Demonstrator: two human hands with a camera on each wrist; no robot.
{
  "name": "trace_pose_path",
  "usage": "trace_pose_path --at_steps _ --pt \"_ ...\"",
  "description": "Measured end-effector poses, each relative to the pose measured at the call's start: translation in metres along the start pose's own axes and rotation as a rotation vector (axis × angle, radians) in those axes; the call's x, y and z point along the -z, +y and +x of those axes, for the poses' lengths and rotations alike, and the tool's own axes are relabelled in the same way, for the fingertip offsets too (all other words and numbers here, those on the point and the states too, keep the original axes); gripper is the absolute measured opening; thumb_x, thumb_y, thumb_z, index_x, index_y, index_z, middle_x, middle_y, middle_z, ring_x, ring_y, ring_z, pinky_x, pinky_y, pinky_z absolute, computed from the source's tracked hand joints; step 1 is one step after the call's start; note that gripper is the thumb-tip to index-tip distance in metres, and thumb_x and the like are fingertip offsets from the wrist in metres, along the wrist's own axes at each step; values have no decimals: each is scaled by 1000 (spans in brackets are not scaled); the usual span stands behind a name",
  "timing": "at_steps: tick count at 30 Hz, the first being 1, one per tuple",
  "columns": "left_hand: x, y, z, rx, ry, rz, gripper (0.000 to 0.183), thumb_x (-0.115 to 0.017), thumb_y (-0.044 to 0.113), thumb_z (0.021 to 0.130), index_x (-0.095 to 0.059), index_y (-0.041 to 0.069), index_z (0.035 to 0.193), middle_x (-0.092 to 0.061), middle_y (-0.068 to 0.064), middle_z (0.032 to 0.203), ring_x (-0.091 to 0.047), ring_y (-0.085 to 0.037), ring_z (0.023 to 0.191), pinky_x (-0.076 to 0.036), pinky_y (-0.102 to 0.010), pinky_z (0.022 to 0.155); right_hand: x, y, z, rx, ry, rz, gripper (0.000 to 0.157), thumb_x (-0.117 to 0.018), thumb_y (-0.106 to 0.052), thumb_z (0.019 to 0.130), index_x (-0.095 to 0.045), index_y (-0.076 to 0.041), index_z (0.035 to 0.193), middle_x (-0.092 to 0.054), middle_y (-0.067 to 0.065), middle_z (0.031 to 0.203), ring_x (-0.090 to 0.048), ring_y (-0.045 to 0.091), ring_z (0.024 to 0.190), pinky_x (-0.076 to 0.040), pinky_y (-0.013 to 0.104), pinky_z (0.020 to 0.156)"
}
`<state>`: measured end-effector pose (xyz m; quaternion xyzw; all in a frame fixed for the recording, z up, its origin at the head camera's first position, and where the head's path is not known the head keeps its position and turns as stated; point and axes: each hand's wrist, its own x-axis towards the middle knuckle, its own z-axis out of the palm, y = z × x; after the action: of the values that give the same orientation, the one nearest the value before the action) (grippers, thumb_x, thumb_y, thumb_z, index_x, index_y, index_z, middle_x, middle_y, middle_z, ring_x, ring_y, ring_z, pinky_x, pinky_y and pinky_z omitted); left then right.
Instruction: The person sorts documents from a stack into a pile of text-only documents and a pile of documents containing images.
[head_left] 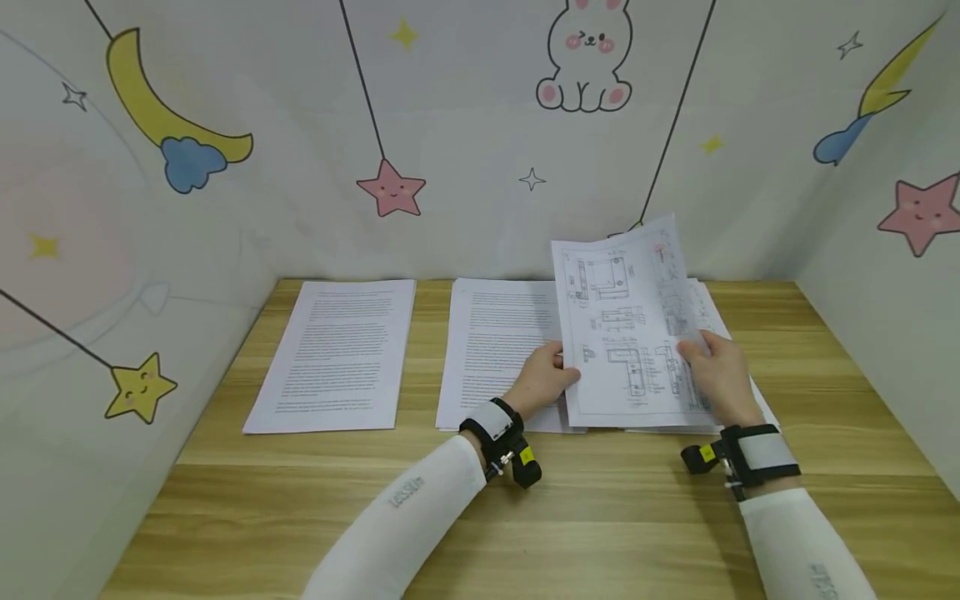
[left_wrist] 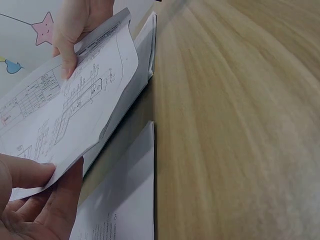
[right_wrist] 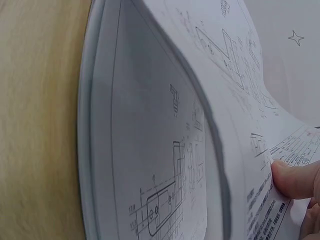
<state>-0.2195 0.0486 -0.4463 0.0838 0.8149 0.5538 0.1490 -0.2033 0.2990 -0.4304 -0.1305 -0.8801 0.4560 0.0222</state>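
My left hand (head_left: 542, 381) pinches the left edge of a small sheaf of technical drawings (head_left: 618, 333), thumb on the front and fingers behind. With its thumb on the printed face, my right hand (head_left: 722, 379) grips the right side of the same sheaf. The sheets stand tilted up off the table and bow between the hands. In the right wrist view, a stack of more drawings (right_wrist: 145, 115) lies below the raised sheets, apart from them along the near edge. The raised sheaf partly covers a stack of text pages (head_left: 487, 358) to its left.
Another stack of text pages (head_left: 337, 358) lies at the left of the wooden table (head_left: 585, 533). A white wall (head_left: 465, 233) with cartoon drawings rises right behind the stacks, and side walls flank the table.
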Motion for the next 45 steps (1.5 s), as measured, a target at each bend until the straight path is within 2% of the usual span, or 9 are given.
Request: trace_pose_path --at_steps 3,7,10,13,17,21,27,32,45 --pt "-6 0 2 -2 -22 5 42 -60 9 87 -52 5 128 -69 -15 105 -61 -13 77 -49 -25 62 4 4 2 -14 -14 12 62 -40 -36 98 -26 1 145 -34 29 145 -35 41 129 -29 60 104" --pt "-16 -3 2 4 -46 -6 43 -61 8 87 -53 6 129 -70 -13 102 -64 -12 75 -55 -29 64 9 11 6 -61 -26 -7 65 -39 -36 98 -17 0 147 -24 30 150 -26 45 135 -23 63 107" --pt "-23 -3 0 -4 -54 -18 41 -61 5 86 -55 6 127 -69 -9 93 -65 -13 69 -57 -30 62 13 13 9 -83 -11 -46 64 -39 -36 98 -19 -1 147 -32 30 146 -37 43 126 -33 61 100" --pt "-29 0 -2 -14 -68 -47 40 -61 3 85 -56 5 125 -65 -6 82 -66 -16 62 -58 -31 59 17 15 11 -94 12 -85 60 -40 -33 98 -25 -1 146 -42 29 137 -46 39 113 -46 47 80" --pt "-37 3 -4 -27 -92 -54 36 -61 3 85 -58 3 121 -57 0 74 -66 -19 58 -57 -29 55 22 18 11 -106 24 -108 54 -41 -28 98 -31 -1 144 -50 26 127 -50 32 101 -39 28 64" --pt "-44 6 -6 -38 -90 24 18 -61 4 85 -60 2 103 -51 2 71 -66 -19 56 -51 -22 50 27 22 10 -100 35 -131 53 -42 -25 98 -32 -1 144 -50 28 129 -51 34 102 -43 32 66" --pt "-50 7 -8 -29 -134 25 15 -59 0 85 -57 -2 100 -52 1 76 -66 -18 57 -56 -25 53 30 27 9 -38 65 -188 49 -44 -16 96 -36 6 139 -50 34 128 -53 40 105 -47 51 78" --pt "-52 6 -8 -40 -151 60 9 -59 0 85 -51 3 82 -54 1 71 -67 -17 56 -54 -23 51 31 33 10 16 65 -260 45 -45 -12 95 -42 11 133 -54 36 120 -56 41 98 -48 48 70" --pt "-56 11 -11 -24 -108 238 16 -62 3 84 -50 6 73 -52 1 57 -58 -10 44 -40 -18 42 28 32 16 83 43 -475 36 -46 -5 89 -52 18 117 -58 39 102 -56 37 73 -44 41 56"
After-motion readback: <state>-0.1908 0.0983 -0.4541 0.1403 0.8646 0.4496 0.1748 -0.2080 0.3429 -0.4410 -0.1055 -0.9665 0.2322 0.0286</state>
